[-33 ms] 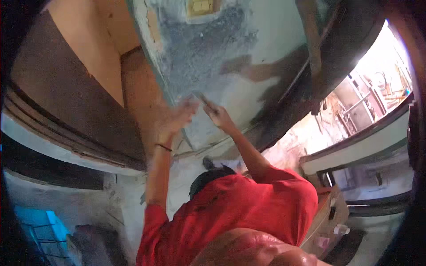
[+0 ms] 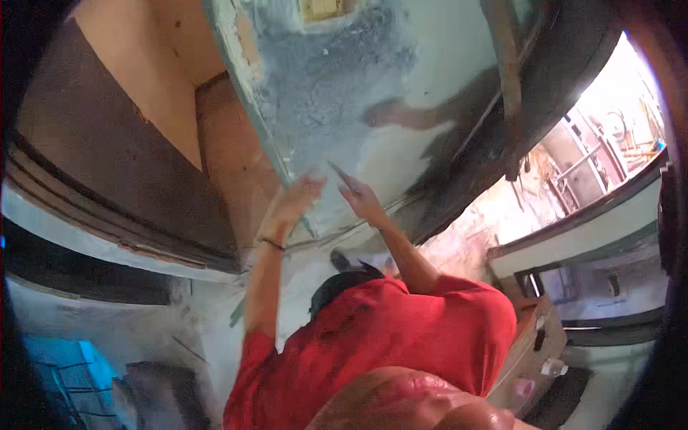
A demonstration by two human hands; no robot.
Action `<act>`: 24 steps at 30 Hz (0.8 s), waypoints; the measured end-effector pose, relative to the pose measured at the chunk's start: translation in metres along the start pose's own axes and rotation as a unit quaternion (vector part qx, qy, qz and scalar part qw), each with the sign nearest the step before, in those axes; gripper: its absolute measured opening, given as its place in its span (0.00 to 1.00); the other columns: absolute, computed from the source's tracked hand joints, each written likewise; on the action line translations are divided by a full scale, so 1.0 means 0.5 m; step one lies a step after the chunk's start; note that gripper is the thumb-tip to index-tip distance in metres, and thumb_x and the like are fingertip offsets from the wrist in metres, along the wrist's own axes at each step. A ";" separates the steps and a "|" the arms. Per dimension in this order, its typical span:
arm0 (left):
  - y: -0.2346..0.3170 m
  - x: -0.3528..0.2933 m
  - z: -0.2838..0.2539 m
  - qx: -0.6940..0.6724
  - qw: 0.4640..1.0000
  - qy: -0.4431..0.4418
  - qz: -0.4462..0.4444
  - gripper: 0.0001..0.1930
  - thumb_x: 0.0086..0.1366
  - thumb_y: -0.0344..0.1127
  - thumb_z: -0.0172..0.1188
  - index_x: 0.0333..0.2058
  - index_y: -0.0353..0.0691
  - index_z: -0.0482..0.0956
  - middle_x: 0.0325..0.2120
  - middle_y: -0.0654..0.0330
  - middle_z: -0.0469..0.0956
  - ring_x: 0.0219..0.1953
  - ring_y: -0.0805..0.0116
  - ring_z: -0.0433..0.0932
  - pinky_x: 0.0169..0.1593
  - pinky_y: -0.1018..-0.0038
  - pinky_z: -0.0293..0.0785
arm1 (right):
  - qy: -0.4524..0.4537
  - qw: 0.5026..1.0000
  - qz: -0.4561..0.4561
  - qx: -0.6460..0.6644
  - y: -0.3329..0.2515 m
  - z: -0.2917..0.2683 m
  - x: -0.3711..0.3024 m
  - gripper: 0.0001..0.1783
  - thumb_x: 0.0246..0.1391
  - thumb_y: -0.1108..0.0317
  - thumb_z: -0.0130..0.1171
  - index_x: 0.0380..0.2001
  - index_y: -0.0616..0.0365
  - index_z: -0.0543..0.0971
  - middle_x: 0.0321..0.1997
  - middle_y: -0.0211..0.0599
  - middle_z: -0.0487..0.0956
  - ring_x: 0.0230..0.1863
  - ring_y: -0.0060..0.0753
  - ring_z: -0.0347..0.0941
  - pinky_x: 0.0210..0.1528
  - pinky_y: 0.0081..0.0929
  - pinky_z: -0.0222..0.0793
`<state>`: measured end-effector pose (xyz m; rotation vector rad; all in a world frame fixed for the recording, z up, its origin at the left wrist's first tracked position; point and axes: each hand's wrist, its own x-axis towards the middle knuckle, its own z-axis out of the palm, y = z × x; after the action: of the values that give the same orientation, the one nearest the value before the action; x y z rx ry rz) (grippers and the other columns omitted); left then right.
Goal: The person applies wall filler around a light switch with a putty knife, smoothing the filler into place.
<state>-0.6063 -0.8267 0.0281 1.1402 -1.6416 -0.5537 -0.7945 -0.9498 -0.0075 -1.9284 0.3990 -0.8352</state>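
My right hand [image 2: 364,203] is closed on a thin, flat, blade-like tool [image 2: 340,173], which looks like a scraper. The tool's tip points up and left, in front of a patchy grey-white wall [image 2: 330,86]. Whether it touches the surface I cannot tell. Just to its left is my left hand [image 2: 301,197], raised beside the wall's vertical edge. Motion smears its fingers, and nothing can be made out in them. A dark band [image 2: 272,244] circles the left wrist. Both arms reach up from red sleeves.
A cream switch plate [image 2: 322,8] sits high on the wall. An orange-brown recess [image 2: 222,143] lies left of the wall's edge. At right, a dark wooden post [image 2: 510,79] stands before a bright opening. A wooden cabinet [image 2: 527,344] and a blue object [image 2: 72,365] are lower down.
Both hands have shifted slightly downward and to the right, the tool along with my right hand. The arm's shadow on the wall has changed shape.
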 end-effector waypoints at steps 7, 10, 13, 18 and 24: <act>-0.025 -0.133 0.224 -0.266 0.843 0.009 -0.468 0.26 0.62 0.49 0.53 0.55 0.42 0.67 0.50 0.60 0.72 0.49 0.66 0.72 0.49 0.70 0.68 | 0.114 0.947 0.300 -0.029 0.036 -0.050 -0.263 0.32 0.49 0.71 0.55 0.60 0.50 0.64 0.36 0.33 0.78 0.35 0.19 0.70 0.40 0.22 0.67; -0.082 -0.099 0.281 -0.220 0.893 -0.030 -0.392 0.27 0.62 0.49 0.54 0.54 0.38 0.67 0.49 0.58 0.73 0.48 0.65 0.72 0.48 0.69 0.68 | 0.149 0.955 0.253 -0.051 0.029 -0.083 -0.205 0.34 0.46 0.74 0.52 0.60 0.51 0.64 0.26 0.31 0.71 0.27 0.20 0.62 0.32 0.23 0.63; -0.079 -0.019 0.257 -0.034 0.958 -0.024 -0.283 0.27 0.62 0.49 0.54 0.51 0.32 0.69 0.48 0.52 0.73 0.46 0.62 0.75 0.48 0.69 0.70 | 0.194 0.965 0.158 -0.077 0.049 -0.093 -0.115 0.34 0.45 0.74 0.51 0.60 0.54 0.63 0.22 0.34 0.64 0.25 0.21 0.59 0.31 0.25 0.63; -0.017 0.196 0.175 0.064 0.973 0.041 -0.220 0.25 0.62 0.48 0.55 0.50 0.34 0.70 0.44 0.49 0.76 0.40 0.59 0.78 0.42 0.70 0.73 | 0.227 0.968 0.109 0.015 0.076 -0.133 0.053 0.32 0.48 0.75 0.50 0.60 0.56 0.64 0.26 0.24 0.71 0.22 0.10 0.56 0.25 0.15 0.59; -0.036 0.472 0.175 0.231 0.957 0.099 -0.145 0.23 0.59 0.50 0.58 0.45 0.36 0.74 0.30 0.48 0.80 0.32 0.57 0.81 0.35 0.69 0.74 | 0.321 0.929 0.063 0.174 0.135 -0.099 0.217 0.33 0.48 0.72 0.53 0.61 0.58 0.62 0.38 0.36 0.77 0.32 0.22 0.68 0.36 0.21 0.66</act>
<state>-0.6865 -1.0567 0.0932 1.7415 -1.4752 -0.2241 -0.7471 -1.0784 -0.0096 -1.2545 0.7012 -1.3472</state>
